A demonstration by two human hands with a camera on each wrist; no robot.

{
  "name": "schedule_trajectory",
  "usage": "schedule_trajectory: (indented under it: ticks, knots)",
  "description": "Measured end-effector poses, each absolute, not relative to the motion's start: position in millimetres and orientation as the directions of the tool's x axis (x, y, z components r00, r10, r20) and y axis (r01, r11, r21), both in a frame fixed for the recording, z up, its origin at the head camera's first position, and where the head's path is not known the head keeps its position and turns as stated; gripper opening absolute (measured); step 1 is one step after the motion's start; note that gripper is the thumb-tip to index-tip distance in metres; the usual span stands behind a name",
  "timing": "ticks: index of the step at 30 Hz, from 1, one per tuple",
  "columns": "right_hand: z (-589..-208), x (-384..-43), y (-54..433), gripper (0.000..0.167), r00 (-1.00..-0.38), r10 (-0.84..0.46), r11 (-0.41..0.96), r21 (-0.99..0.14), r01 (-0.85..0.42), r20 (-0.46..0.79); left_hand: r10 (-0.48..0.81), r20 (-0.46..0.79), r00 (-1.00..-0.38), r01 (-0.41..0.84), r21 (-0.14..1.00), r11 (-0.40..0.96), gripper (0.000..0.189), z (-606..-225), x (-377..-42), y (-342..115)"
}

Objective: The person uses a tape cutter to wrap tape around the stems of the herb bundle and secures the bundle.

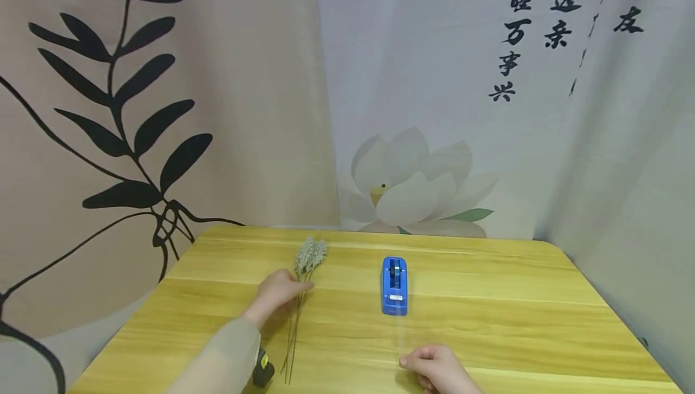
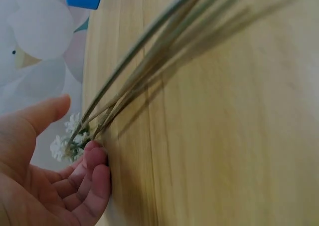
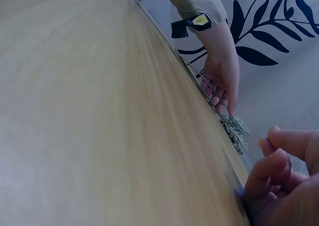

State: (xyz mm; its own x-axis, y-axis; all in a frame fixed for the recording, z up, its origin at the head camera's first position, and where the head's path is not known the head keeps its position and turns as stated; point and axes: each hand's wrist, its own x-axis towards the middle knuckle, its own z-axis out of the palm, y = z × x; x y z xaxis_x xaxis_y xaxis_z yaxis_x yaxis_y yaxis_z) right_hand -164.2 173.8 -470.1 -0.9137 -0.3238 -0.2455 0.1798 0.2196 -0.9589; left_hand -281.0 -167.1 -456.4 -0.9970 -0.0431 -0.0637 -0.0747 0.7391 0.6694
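Pinched clear tape (image 1: 400,336) in the right hand (image 1: 434,368), six o'clock from the blue dispenser (image 1: 394,294), seemingly mid-pull; held the left hand (image 1: 279,291) loosely parted at flower stems (image 2: 149,60), nine o'clock; likely needed to tear next.

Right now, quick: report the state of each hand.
Left hand: open, thumb apart from the fingers, at the flower stems.
Right hand: closed, pinching the end of a clear tape strip from the blue dispenser.

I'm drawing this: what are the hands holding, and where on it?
The right hand pinches the loose end of the clear tape from the blue dispenser. The left hand is at the flower stems, below the heads; a grip can't be told.
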Motion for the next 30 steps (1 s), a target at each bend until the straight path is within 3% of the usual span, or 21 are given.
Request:
schedule_trajectory:
  ticks: [14, 26, 30]
  knots:
    - [-472.2, -163.9, 173.5, 0.023, -0.92, -0.311, 0.243, -0.956, 0.167, -0.24, -0.083, 0.034, -0.996, -0.044, 0.618, 0.785, 0.045, -462.3, -284.7, -156.2]
    - [-470.3, -164.2, 171.7, 0.022, -0.916, -0.314, 0.225, -0.957, 0.182, -0.248, -0.111, 0.043, -0.993, -0.057, 0.643, 0.764, 0.042, -464.0, -284.5, -157.6]
    - [-470.2, -164.8, 172.4, 0.022, -0.916, -0.312, 0.222, -0.957, 0.187, -0.251, -0.112, 0.005, -0.994, -0.076, 0.708, 0.702, 0.034, -461.7, -284.0, -157.5]
